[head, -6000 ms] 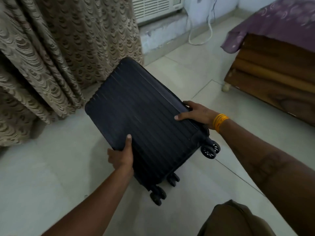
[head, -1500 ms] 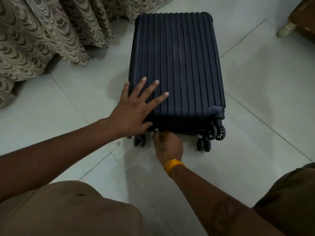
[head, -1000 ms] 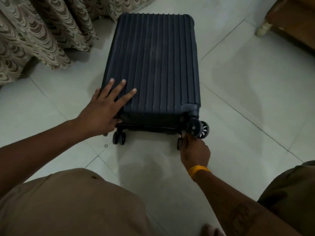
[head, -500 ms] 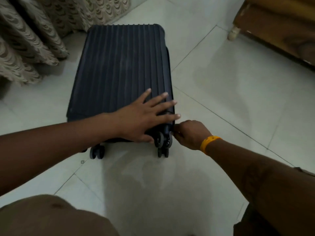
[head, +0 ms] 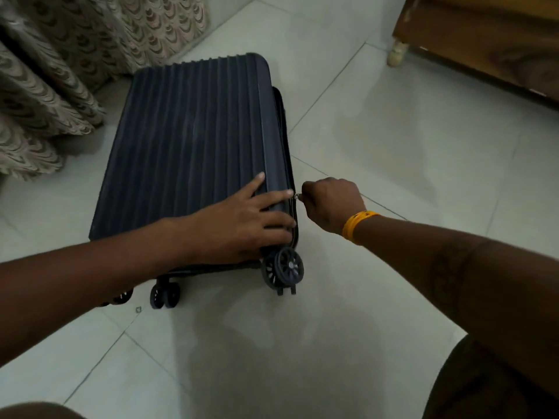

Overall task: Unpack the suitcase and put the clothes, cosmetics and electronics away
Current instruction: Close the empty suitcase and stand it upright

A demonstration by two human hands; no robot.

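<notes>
At the bottom of the frame, two bare forearms reach up and inward over a pale tiled floor (head: 378, 146). The left hand (head: 242, 220), at centre, lies flat with fingers straight and slightly spread, pressing on the near right corner of a dark ribbed suitcase (head: 187, 140). Just to its right, the right hand (head: 331, 202), with an orange band (head: 357, 225) at the wrist, is curled, finger and thumb pinching a small metal zipper pull (head: 298, 195) at the case's right side seam. The suitcase lies flat on the floor, lid up, wheels (head: 284, 269) toward the viewer, its long axis running from the lower centre toward the upper centre of the frame. The seam follows that same axis, so the unzipped stretch appears to lie beyond the right hand's fingers, toward the top of the picture; the right hand is the nearer one to it. Patterned curtains (head: 75, 55) hang at upper left. A wooden bed frame (head: 484, 43) sits at upper right.
</notes>
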